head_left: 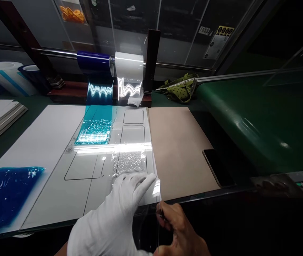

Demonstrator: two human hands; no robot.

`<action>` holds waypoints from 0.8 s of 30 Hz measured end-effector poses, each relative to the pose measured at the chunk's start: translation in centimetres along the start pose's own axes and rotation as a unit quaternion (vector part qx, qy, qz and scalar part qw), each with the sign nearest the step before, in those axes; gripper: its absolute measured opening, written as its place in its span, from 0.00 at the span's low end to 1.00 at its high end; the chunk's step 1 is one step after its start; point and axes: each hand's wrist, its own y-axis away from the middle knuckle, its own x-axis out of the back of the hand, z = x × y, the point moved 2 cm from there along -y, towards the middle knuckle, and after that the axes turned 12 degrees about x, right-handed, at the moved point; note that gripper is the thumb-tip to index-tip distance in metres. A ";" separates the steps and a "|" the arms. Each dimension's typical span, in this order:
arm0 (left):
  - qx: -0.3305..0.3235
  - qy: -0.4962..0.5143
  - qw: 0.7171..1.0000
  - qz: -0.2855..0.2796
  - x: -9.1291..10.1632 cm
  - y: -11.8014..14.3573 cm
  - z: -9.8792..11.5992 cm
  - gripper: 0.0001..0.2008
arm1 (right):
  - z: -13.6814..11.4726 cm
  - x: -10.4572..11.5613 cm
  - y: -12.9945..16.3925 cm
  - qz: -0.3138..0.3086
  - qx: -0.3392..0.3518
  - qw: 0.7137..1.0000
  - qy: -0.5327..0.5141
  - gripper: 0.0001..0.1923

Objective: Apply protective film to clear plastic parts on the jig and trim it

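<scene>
Head view: two hands (140, 213), two film rolls (111, 65).

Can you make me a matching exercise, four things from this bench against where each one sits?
Things:
1. blue film roll
2. dark phone
3. gloved left hand
4. green bag

Places:
A. on the brown sheet's right edge
B. on the rod, beside the white roll
C. behind the brown sheet, by the green belt
D. on the clear panel's near corner

Pairs: 1-B, 2-A, 3-D, 4-C
</scene>
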 end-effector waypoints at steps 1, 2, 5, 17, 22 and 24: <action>-0.001 -0.004 1.000 0.007 -0.1 0.0 0.0 0.55 | 0.1 -0.1 0.0 0.010 0.006 1.000 0.001 0.38; -0.004 -0.009 1.000 0.015 -0.3 0.0 -0.1 0.56 | 0.2 -0.2 0.1 0.015 0.013 1.000 -0.002 0.38; 0.009 -0.029 0.999 0.036 -0.8 0.2 -0.3 0.58 | 0.0 -0.1 0.2 0.043 0.028 0.999 -0.001 0.35; 0.106 -0.188 0.966 0.142 -0.2 0.4 1.2 0.54 | 6.5 8.0 -5.7 0.069 -0.030 0.956 0.282 0.12; 0.087 -0.298 0.926 0.217 -0.3 1.4 2.3 0.57 | 9.1 8.3 -7.0 0.082 -0.002 0.950 0.302 0.13; 0.057 -0.318 0.915 0.242 0.4 1.8 3.0 0.55 | 8.4 8.1 -5.9 0.096 0.009 0.949 0.301 0.11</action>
